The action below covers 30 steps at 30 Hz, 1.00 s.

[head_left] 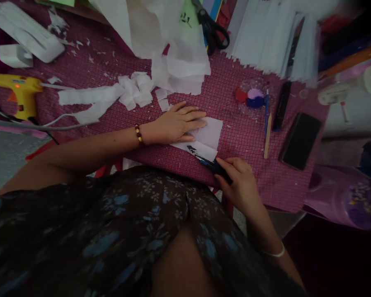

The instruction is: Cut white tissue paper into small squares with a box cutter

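Observation:
My left hand (181, 123) lies flat, fingers stretched out, on a piece of white paper (212, 130) near the front edge of the table. The paper's near part is folded over and carries a few black marks. My right hand (239, 177) is closed round the dark handle of what looks like a utility knife (215, 166). Its front end points left and meets the paper's near fold; how far the blade reaches into the fold is hidden. Just beyond my left hand are small torn paper pieces (163, 99) and a larger white sheet (185, 74).
A yellow glue gun (26, 88) with its cord lies at the left, orange light on. Black scissors (214, 31) lie at the back. To the right are a clear paint dish (255, 99), a blue brush (266, 111), a wooden stick (268, 138), a black pen-like tool (282, 105) and a phone (301, 140).

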Each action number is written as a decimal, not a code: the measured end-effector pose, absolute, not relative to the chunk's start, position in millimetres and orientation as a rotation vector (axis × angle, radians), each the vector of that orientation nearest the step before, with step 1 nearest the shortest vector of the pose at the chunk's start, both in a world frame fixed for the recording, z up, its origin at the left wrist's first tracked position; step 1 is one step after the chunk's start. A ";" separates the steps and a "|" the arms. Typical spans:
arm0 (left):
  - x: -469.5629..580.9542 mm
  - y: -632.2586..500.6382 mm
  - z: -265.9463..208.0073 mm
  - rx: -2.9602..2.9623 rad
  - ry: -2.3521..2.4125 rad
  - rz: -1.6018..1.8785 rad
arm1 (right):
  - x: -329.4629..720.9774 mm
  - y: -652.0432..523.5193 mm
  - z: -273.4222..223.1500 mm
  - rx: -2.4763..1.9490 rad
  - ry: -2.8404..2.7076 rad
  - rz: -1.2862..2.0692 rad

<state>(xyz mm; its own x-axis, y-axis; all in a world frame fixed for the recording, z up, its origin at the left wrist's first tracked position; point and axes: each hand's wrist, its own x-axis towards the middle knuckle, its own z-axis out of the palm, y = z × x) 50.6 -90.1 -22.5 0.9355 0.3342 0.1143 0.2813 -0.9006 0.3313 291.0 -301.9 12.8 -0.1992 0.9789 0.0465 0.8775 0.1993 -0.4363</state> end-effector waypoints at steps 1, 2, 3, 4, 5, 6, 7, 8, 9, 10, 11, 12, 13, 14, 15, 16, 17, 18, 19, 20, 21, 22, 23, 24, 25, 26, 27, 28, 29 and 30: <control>50.5 -90.6 -22.4 2.781 0.461 0.232 | 289.4 -305.7 12.3 -1.760 -2.149 0.445; 50.4 -91.0 -22.3 2.782 0.466 0.222 | 288.0 -309.1 11.8 -1.770 -2.136 0.435; 50.3 -91.2 -22.0 2.782 0.470 0.214 | 287.0 -311.9 11.3 -1.777 -2.125 0.427; 50.2 -91.4 -21.7 2.782 0.473 0.209 | 286.3 -314.0 10.8 -1.784 -2.117 0.420; 50.1 -91.5 -21.4 2.782 0.476 0.207 | 286.1 -315.4 10.5 -1.786 -2.112 0.418; 50.1 -91.6 -21.1 2.782 0.479 0.206 | 286.2 -316.1 10.2 -1.786 -2.108 0.421; 50.1 -91.7 -20.8 2.781 0.481 0.206 | 286.7 -316.1 9.9 -1.784 -2.105 0.430; 50.0 -91.8 -20.6 2.779 0.482 0.207 | 287.4 -315.6 9.7 -1.780 -2.100 0.441; 50.1 -91.9 -20.4 2.776 0.481 0.210 | 288.3 -314.6 9.5 -1.777 -2.092 0.450; 50.1 -91.9 -20.4 2.772 0.479 0.217 | 289.3 -313.2 9.4 -1.777 -2.083 0.457; 50.2 -92.0 -20.3 2.766 0.476 0.228 | 290.3 -311.5 9.2 -1.777 -2.077 0.463; 50.2 -92.1 -20.4 2.759 0.472 0.239 | 291.2 -309.6 9.1 -1.776 -2.075 0.467; 50.3 -92.1 -20.3 2.751 0.469 0.249 | 292.0 -307.3 9.2 -1.773 -2.077 0.467; 50.5 -92.1 -20.3 2.742 0.468 0.256 | 292.5 -304.9 9.3 -1.768 -2.085 0.471; 50.6 -92.1 -20.1 2.732 0.469 0.261 | 292.9 -302.2 9.6 -1.760 -2.097 0.480; 50.8 -92.0 -19.8 2.724 0.470 0.261 | 293.0 -299.4 10.1 -1.752 -2.110 0.491; 51.0 -91.9 -19.4 2.715 0.471 0.258 | 292.9 -296.5 10.8 -1.744 -2.123 0.502; 51.2 -91.7 -19.0 2.707 0.472 0.252 | 292.5 -293.4 11.5 -1.737 -2.134 0.511; 51.4 -91.5 -18.5 2.699 0.472 0.245 | 292.0 -290.3 12.3 -1.730 -2.143 0.519; 51.6 -91.1 -18.0 2.691 0.471 0.237 | 291.3 -287.3 13.0 -1.723 -2.151 0.523; 51.8 -90.7 -17.5 2.683 0.470 0.228 | 290.5 -284.2 13.4 -1.718 -2.159 0.523; 52.0 -90.3 -17.1 2.677 0.469 0.222 | 289.7 -281.3 13.6 -1.712 -2.171 0.524; 52.1 -90.0 -16.8 2.671 0.468 0.218 | 288.7 -278.5 13.5 -1.707 -2.185 0.521; 52.1 -89.6 -16.6 2.668 0.467 0.215 | 287.6 -275.9 13.1 -1.701 -2.202 0.516; 52.2 -89.4 -16.5 2.665 0.465 0.212 | 286.4 -273.6 12.5 -1.696 -2.219 0.505; 52.2 -89.1 -16.6 2.662 0.464 0.210 | 285.1 -271.6 11.9 -1.695 -2.229 0.489; 52.3 -89.0 -16.7 2.657 0.466 0.206 | 283.8 -270.2 11.2 -1.691 -2.229 0.471; 52.3 -89.0 -16.8 2.652 0.471 0.203 | 282.4 -269.3 10.7 -1.683 -2.221 0.458; 52.4 -88.9 -17.1 2.647 0.476 0.202 | 281.0 -269.0 10.3 -1.672 -2.210 0.454; 52.5 -89.0 -17.4 2.643 0.481 0.204 | 279.6 -269.4 10.0 -1.660 -2.199 0.465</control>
